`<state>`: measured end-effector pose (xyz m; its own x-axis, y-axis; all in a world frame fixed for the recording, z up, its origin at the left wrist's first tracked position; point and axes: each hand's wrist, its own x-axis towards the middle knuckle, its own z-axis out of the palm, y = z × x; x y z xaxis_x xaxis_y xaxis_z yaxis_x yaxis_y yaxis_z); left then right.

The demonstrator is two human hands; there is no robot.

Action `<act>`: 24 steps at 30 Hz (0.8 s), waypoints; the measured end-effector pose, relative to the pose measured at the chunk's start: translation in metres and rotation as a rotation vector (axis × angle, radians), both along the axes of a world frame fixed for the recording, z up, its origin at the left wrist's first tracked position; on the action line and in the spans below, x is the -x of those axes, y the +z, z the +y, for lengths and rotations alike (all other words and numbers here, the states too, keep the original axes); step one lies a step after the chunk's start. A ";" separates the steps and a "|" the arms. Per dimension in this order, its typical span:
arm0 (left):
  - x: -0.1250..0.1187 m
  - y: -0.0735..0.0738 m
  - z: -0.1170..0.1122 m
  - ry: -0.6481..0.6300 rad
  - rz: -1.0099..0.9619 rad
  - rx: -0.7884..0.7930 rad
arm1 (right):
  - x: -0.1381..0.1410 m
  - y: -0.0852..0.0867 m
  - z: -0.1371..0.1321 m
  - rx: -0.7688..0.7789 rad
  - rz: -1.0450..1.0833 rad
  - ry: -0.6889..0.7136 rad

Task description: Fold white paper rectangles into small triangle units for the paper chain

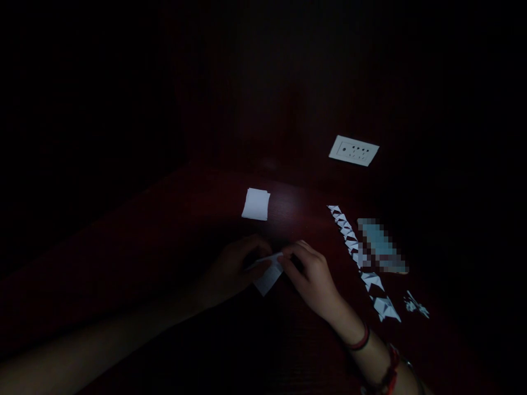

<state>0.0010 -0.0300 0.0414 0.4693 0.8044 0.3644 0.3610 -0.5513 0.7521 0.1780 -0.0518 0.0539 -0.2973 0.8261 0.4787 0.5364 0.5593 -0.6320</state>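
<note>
The left hand [239, 261] and right hand [311, 270] both pinch a small white paper [268, 278] held between them, over a dark red table [290, 204]. A paper stack [256, 204] lies beyond. To the right are a row of folded papers [349, 242], a pixelated flat object [381, 244], white scraps [415, 305] and, farther back, a socket [354, 151].

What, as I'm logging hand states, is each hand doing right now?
Left hand: closed, thumb pressed on the white paper sheet.
Right hand: closed, fingertips pinching the same sheet's upper right corner.
</note>
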 end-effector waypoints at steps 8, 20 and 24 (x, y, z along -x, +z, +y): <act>0.001 0.000 0.002 -0.036 0.050 -0.061 | 0.000 0.000 0.000 -0.018 -0.024 -0.009; -0.001 0.005 -0.004 -0.051 0.001 -0.070 | 0.003 0.002 -0.004 -0.069 -0.078 -0.032; 0.000 0.005 -0.003 -0.021 -0.023 -0.096 | 0.002 0.002 -0.002 -0.030 -0.018 -0.028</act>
<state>0.0012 -0.0330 0.0468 0.4762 0.7555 0.4499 0.3321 -0.6283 0.7036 0.1757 -0.0542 0.0555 -0.2831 0.8192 0.4987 0.5628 0.5629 -0.6053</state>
